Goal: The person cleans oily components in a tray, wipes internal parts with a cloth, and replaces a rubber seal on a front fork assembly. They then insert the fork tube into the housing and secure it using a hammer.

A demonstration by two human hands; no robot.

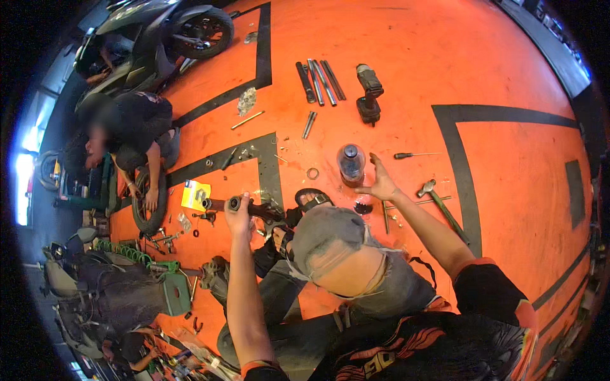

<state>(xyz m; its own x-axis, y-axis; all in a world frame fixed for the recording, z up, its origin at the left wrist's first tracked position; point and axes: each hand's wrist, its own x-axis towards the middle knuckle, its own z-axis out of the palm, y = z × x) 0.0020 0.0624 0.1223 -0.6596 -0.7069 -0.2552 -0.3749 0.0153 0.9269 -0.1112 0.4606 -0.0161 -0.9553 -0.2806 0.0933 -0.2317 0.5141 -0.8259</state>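
Note:
My left hand [239,219] is closed around a dark metal tube part [264,211] with a round open end, which looks like a motorcycle fork leg. A second tube end [213,204] shows just left of that hand. My right hand [383,182] has its fingers and thumb spread at the right side of a clear plastic bottle [351,166] with a dark cap and dark contents. The bottle stands upright on the floor; whether the thumb touches it I cannot tell. Close by are a metal ring [312,173] and a small dark toothed part [363,208].
A hammer [441,206], a screwdriver [416,155], a cordless impact wrench [368,95] and several metal tubes [322,82] lie on the orange floor. At left, another person [136,133] handles a tyre [150,206] beside a motorcycle [146,44]. A yellow packet [196,195] lies nearby.

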